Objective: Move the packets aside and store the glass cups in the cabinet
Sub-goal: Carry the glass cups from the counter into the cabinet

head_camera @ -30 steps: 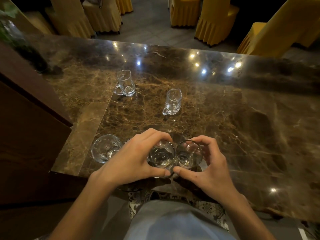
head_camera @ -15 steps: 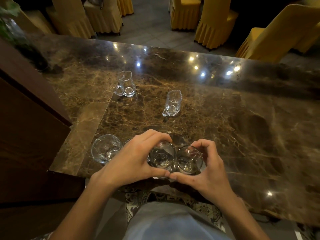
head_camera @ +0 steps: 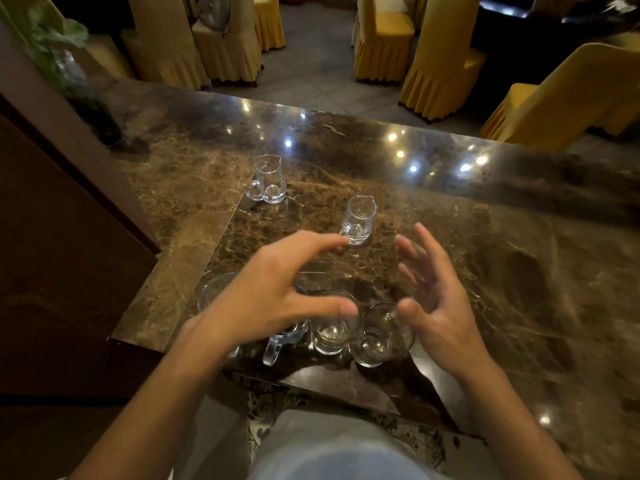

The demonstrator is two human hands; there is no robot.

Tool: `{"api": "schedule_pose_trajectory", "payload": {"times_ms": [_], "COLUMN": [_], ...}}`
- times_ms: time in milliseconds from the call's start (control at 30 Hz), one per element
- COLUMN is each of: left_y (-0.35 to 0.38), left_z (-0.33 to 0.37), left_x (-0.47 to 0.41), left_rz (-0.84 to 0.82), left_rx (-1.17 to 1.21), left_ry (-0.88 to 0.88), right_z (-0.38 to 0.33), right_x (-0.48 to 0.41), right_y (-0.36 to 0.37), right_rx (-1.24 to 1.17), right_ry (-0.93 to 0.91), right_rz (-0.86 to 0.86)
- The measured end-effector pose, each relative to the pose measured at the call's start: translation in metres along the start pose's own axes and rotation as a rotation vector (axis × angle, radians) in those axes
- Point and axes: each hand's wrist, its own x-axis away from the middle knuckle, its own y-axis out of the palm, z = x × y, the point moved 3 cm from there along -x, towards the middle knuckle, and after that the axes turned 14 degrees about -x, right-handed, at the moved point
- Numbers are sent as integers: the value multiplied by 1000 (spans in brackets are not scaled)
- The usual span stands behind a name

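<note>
Several clear glass cups stand in a row near the front edge of the brown marble counter (head_camera: 485, 278). Two round cups (head_camera: 330, 332) (head_camera: 377, 337) show between my hands. A handled cup (head_camera: 280, 341) and another cup (head_camera: 211, 292) are partly hidden under my left hand (head_camera: 270, 296). That hand hovers above them with fingers spread, holding nothing. My right hand (head_camera: 433, 292) is raised beside the rightmost cup, fingers straight and empty. Farther back stand two small glass pitchers (head_camera: 358, 221) (head_camera: 268, 180). No packets are in view.
A dark wooden cabinet side (head_camera: 62, 237) rises at the left of the counter. A plant in a glass vase (head_camera: 79, 81) stands at the back left. Chairs with yellow covers (head_camera: 440, 57) fill the floor beyond the counter.
Both hands have let go of the two middle cups and lifted up and forward, fingers opening. The cups stay on the counter. The view has tilted slightly.
</note>
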Motion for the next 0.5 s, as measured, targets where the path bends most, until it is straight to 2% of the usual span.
{"api": "schedule_pose_trajectory", "payload": {"times_ms": [100,267,400,500], "left_y": [-22,-51,-59,-54], "left_z": [-6,-50,-104,-136], "left_x": [-13,-48,-78,-92], "left_rz": [118,234,194,113], "left_rx": [-109,-208,-357,-377], "left_ry": [-7,-149,-297,-381], "right_z": [-7,-7,5,14], "right_x": [-25,-64,-88,-100], "right_y": [-2,2,10,18], "right_rx": [46,210,337,383], "right_ry": [-18,-28,0,44], "right_rz": [54,59,19,-25]}}
